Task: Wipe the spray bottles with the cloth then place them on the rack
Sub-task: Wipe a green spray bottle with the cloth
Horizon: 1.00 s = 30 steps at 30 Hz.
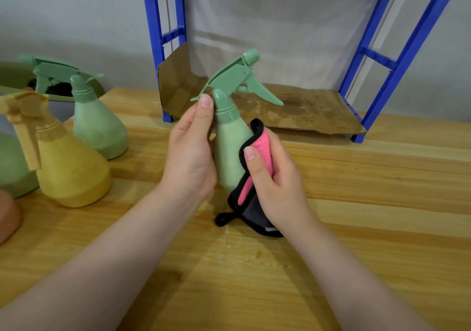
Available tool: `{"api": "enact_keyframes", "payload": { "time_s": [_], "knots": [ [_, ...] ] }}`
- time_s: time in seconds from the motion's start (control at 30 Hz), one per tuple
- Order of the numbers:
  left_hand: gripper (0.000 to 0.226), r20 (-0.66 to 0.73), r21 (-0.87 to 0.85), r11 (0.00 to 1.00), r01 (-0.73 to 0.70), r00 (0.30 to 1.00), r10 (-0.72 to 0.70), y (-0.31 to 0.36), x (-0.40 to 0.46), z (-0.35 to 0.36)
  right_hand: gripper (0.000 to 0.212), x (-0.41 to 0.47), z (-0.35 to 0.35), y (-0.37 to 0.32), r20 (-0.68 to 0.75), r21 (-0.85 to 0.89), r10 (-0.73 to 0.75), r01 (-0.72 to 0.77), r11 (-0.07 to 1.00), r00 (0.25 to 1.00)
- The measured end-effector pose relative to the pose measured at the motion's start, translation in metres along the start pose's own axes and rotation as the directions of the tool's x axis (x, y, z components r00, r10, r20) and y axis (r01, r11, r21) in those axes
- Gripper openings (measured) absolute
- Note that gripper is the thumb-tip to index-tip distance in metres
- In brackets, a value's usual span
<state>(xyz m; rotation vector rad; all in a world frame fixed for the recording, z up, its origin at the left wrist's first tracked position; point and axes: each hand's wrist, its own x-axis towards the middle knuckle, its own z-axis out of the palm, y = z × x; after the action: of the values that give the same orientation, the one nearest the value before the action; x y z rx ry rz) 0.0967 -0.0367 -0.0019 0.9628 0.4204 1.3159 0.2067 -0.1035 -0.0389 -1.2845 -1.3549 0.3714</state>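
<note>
Green spray bottle (229, 152) in left hand (190, 157); right hand (274, 177) presses cloth (254, 149) against it.

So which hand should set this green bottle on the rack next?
Left. The left hand already grips the green bottle, while the right hand is full of cloth.

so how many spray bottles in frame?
4: green one held in both hands at centre; green, yellow and a cropped green one at the table's left. More may sit off-frame.
</note>
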Motion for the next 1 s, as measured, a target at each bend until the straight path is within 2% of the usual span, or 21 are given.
{"api": "enact_keyframes", "payload": {
  "time_s": [0.2, 0.3, 0.37, 0.47, 0.6, 0.7, 0.77, 0.9, 1.0],
  "knots": [
    [0.039, -0.152, -0.172, 0.984, 0.05, 0.985, -0.077, 0.012, 0.015, -0.011, 0.053, -0.002, 0.0, 0.001, 0.132, 0.061, 0.035, -0.043, 0.997, 0.991],
    [0.038, -0.16, -0.323, 0.945, 0.058, 0.98, -0.115, 0.017, 0.021, -0.017, 0.05, -0.005, 0.003, 0.0, 0.178, 0.103, 0.052, -0.071, 0.992, 0.983],
    [0.035, -0.135, -0.349, 0.935, 0.054, 0.985, -0.107, 0.018, 0.023, -0.019, 0.05, -0.006, 0.004, -0.004, 0.217, 0.155, 0.077, -0.112, 0.982, 0.973],
    [0.036, -0.089, -0.268, 0.961, 0.067, 0.992, -0.094, 0.015, 0.021, -0.016, 0.035, -0.005, -0.001, -0.005, 0.23, 0.212, 0.115, -0.165, 0.963, 0.966],
    [0.032, 0.012, -0.008, 0.996, 0.091, 0.996, -0.091, 0.011, 0.01, -0.009, 0.025, -0.001, -0.005, -0.006, 0.188, 0.175, 0.153, -0.187, 0.967, 0.97],
    [0.033, 0.145, 0.157, 0.985, 0.073, 0.985, -0.096, 0.007, 0.005, -0.007, 0.041, -0.001, -0.005, -0.009, 0.167, 0.127, 0.139, -0.162, 0.979, 0.976],
    [0.031, 0.205, 0.189, 0.978, 0.088, 0.971, -0.127, 0.003, 0.003, -0.006, 0.05, -0.001, -0.006, -0.011, 0.165, 0.1, 0.115, -0.133, 0.986, 0.98],
    [0.032, 0.29, 0.225, 0.969, 0.1, 0.943, -0.165, -0.003, -0.001, -0.004, 0.014, 0.0, -0.008, -0.019, 0.161, 0.121, 0.074, -0.094, 0.988, 0.984],
    [0.033, 0.318, 0.332, 0.943, 0.016, 0.939, -0.128, -0.003, 0.0, -0.005, 0.011, -0.003, -0.007, -0.023, 0.104, 0.087, 0.052, -0.061, 0.994, 0.993]
  ]
}}
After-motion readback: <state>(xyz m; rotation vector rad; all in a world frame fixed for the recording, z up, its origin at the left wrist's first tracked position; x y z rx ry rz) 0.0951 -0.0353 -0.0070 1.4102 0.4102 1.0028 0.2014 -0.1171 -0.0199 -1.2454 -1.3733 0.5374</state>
